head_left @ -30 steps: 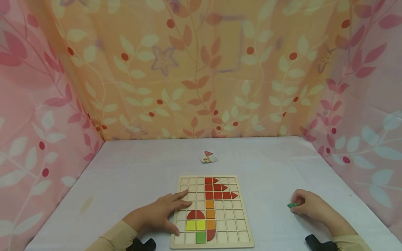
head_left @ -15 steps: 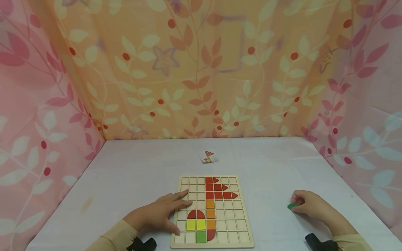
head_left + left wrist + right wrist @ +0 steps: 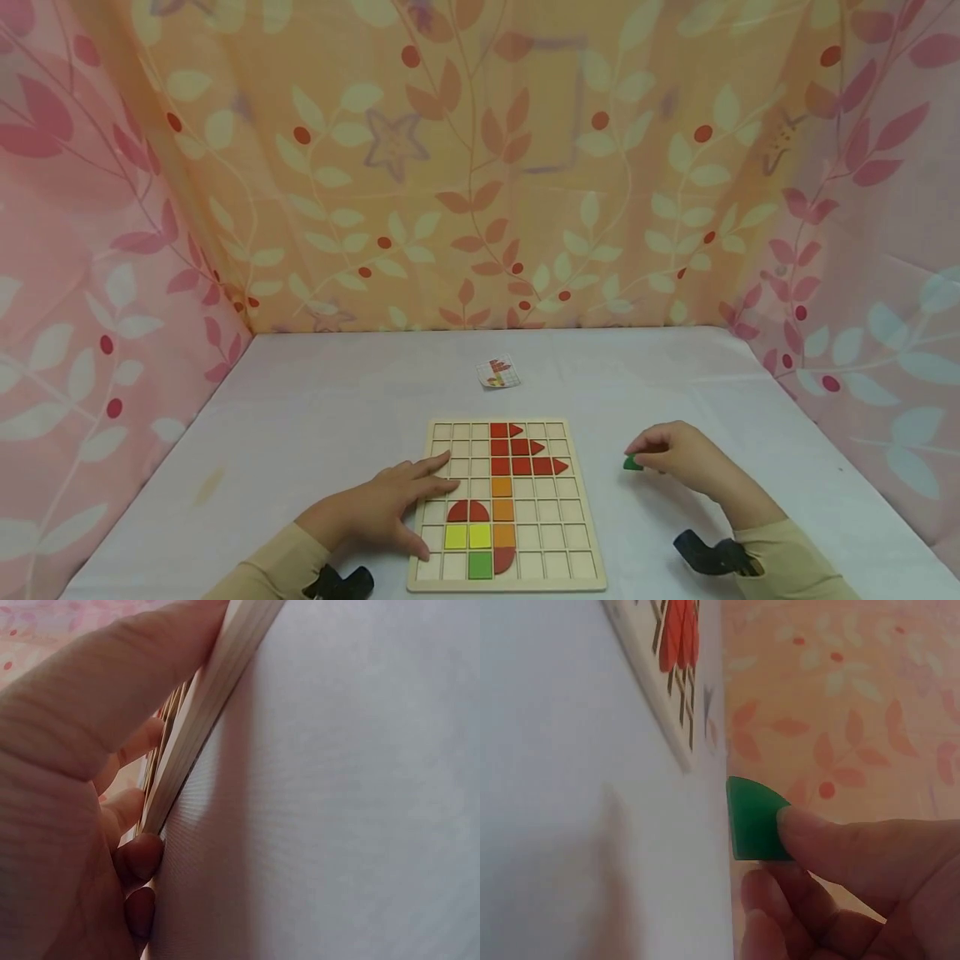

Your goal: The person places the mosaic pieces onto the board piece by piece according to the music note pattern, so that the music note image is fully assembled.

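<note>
A pale wooden grid board (image 3: 547, 537) lies at the front middle of the table. Set in its cells are red squares and triangles, a column of orange squares (image 3: 502, 510), two yellow squares (image 3: 467, 537), a green square (image 3: 480, 566) and red quarter-round pieces (image 3: 505, 561). My left hand (image 3: 382, 504) rests on the board's left edge, fingers spread; the left wrist view shows its thumb and fingertips along the wooden side. To the right of the board, my right hand (image 3: 678, 454) pinches a green quarter-round piece (image 3: 756, 821) between thumb and fingers, above the white cloth.
Behind the board lies a small printed card (image 3: 498, 372) with a coloured grid picture. White cloth (image 3: 315, 400) covers the table. Patterned curtains (image 3: 465, 167) enclose it at the back and both sides. Each wrist wears a black camera mount (image 3: 712, 553).
My right hand has moved left and a little away from me, bringing the green quarter-round piece closer to the board. The left hand stays in place on the board's edge.
</note>
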{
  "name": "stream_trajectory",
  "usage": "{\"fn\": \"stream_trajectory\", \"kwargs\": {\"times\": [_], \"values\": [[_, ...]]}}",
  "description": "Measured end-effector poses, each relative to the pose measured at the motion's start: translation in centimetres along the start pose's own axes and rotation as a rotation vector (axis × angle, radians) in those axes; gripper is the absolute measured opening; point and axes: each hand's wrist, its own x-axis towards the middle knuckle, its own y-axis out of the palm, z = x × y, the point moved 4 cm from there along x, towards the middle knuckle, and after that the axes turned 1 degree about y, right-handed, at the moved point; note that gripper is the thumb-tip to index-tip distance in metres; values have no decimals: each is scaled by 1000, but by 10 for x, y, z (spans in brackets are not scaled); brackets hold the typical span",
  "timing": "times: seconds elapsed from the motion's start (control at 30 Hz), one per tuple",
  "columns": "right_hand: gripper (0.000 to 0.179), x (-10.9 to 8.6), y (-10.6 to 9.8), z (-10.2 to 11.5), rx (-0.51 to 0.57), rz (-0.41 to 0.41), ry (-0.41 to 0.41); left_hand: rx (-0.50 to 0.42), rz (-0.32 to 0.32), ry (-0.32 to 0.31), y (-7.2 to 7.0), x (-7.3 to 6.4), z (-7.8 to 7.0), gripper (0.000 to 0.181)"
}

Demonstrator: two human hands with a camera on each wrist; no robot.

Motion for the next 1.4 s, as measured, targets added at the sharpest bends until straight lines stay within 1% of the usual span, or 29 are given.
{"fn": "stream_trajectory", "kwargs": {"times": [0.03,0.1,0.17,0.23,0.3,0.47,0.57,0.7,0.87,0.97,1.1,1.2,1.33,1.4], "values": [[7,3,5,7,4,-6,-2,2,0,1,0,0,0,84],[7,10,15,21,14,-8,-37,12,-3,7,0,0,0,84],[6,16,28,34,29,0,-83,13,-4,7,1,0,0,84],[6,21,40,48,45,19,-146,14,-6,8,1,0,0,84],[6,24,52,61,67,49,-206,11,-3,7,1,0,1,84],[4,25,82,95,113,158,-317,5,6,-8,2,1,3,84],[5,22,98,113,119,231,-385,2,12,-17,3,2,4,84],[5,17,116,133,101,301,-445,16,6,4,3,2,4,84],[10,13,133,149,54,356,-462,41,-10,43,1,2,3,84],[10,9,143,156,41,410,-467,47,-13,53,0,1,2,83],[10,4,156,164,-42,458,-536,35,-10,44,-1,0,1,79],[11,0,165,169,-125,463,-600,29,-11,33,-1,0,0,76],[14,-3,173,172,-183,487,-637,35,-22,44,-1,1,0,75],[14,-4,175,173,-201,500,-638,37,-25,53,-1,1,-1,76]]}}
